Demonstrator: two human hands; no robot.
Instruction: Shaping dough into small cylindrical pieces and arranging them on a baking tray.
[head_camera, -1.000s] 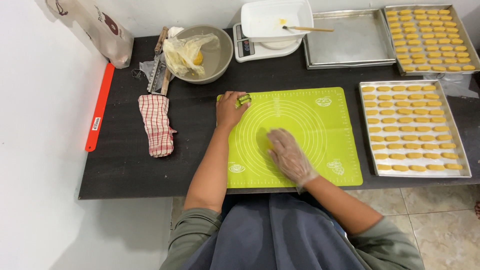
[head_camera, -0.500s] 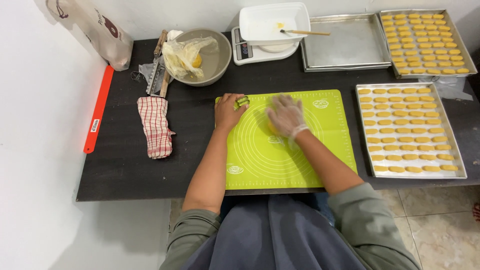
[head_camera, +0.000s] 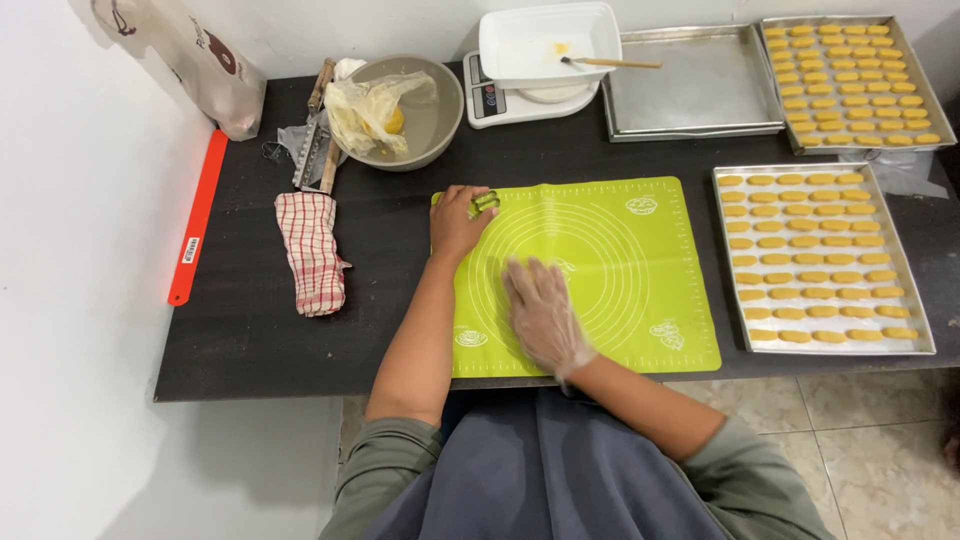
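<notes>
Pressing my gloved right hand (head_camera: 540, 312) flat, fingers spread, on the green silicone mat (head_camera: 600, 270), I see no dough under it. My left hand (head_camera: 458, 220) rests at the mat's far-left corner, fingers pinching a small green cutter (head_camera: 485, 203), which lies well beyond and left of the right hand.
</notes>
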